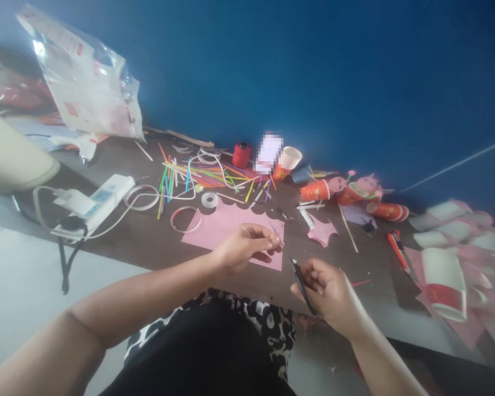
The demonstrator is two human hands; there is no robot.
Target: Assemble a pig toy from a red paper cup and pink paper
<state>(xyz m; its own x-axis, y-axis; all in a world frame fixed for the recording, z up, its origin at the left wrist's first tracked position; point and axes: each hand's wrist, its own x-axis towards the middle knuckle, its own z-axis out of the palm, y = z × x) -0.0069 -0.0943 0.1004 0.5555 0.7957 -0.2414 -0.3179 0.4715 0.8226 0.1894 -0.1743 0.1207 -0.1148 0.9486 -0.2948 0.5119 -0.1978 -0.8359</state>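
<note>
My left hand (247, 247) hovers over a pink paper sheet (226, 225) and pinches a thin, small strip (277, 235) between thumb and fingers. To its right, my right hand (328, 289) is closed round a dark slim tool (300, 280), maybe small scissors, whose tip points up toward the left hand. Both hands sit just above the near edge of the dark table (148, 236). A cut pink paper shape (322, 231) lies just beyond the hands.
Coloured straws (198, 176), tape rolls (209, 199), a red thread spool (241, 154) and red paper cups (315, 190) litter the table. A white power strip (103, 199) lies at left, a plastic bag (82, 82) behind. More cups (443, 280) and a red cutter (397, 247) lie at right.
</note>
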